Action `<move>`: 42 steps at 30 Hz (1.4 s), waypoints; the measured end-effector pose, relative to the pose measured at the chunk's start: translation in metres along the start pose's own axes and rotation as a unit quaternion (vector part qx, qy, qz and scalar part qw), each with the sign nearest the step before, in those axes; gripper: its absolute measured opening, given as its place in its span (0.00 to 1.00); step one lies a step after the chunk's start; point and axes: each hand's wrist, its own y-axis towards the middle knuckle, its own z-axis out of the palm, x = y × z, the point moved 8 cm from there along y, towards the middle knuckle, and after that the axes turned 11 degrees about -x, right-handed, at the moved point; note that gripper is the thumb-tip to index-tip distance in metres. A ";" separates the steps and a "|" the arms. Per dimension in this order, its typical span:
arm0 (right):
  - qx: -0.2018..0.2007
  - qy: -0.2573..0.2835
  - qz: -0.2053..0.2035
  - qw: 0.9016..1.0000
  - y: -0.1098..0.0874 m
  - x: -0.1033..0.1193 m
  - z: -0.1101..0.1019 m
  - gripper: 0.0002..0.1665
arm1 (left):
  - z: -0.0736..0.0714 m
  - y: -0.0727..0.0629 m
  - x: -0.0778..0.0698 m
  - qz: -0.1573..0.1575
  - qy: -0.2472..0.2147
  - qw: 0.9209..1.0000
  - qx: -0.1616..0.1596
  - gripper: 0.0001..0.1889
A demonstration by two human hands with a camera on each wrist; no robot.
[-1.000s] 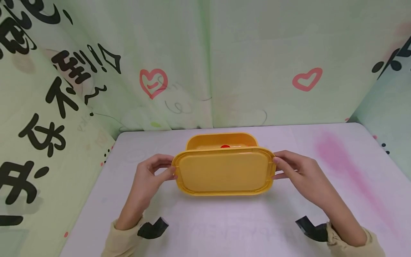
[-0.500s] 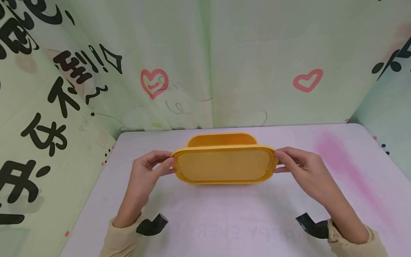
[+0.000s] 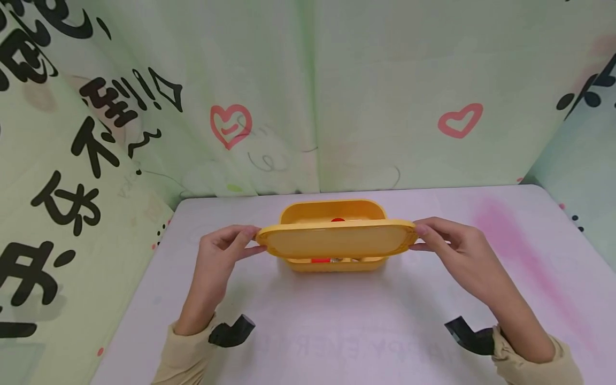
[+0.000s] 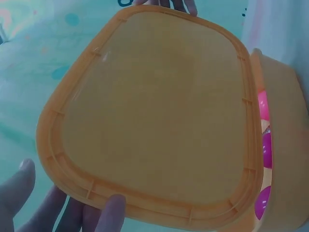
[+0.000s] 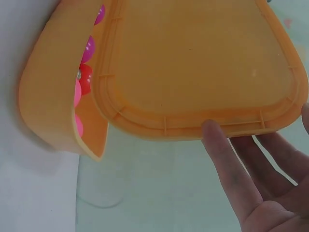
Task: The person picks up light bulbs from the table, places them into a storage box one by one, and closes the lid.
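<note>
A yellow lid hangs tilted above a matching yellow box on the table. At the lid's left end my left hand pinches the rim between thumb and fingers. My right hand grips the opposite end in the same way. Both wrist views show the ribbed underside of the lid. Inside the box, round pink and purple pieces show through the gap, and a red one appears in the right wrist view. The lid hides most of the contents.
The box stands on a pale lilac table with a pink stain at the right. Green-white fabric with hearts and black lettering closes off the back and sides.
Both hands have tipped the lid from facing the camera to a flatter angle. Its lower edge has risen, so the box's front wall and some red contents now show beneath it.
</note>
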 end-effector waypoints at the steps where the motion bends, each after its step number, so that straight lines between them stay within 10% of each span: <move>1: -0.001 0.001 0.000 1.000 0.000 -0.001 0.000 0.21 | 0.000 0.001 0.001 -0.001 -0.001 1.000 -0.002 0.21; 19: -0.035 0.006 0.001 0.999 0.000 -0.009 0.002 0.17 | 0.008 0.006 0.012 0.008 0.008 1.000 -0.023 0.15; 42: -0.120 0.090 -0.032 0.988 0.008 -0.022 0.011 0.18 | 0.018 0.006 0.038 -0.029 -0.016 0.998 0.047 0.26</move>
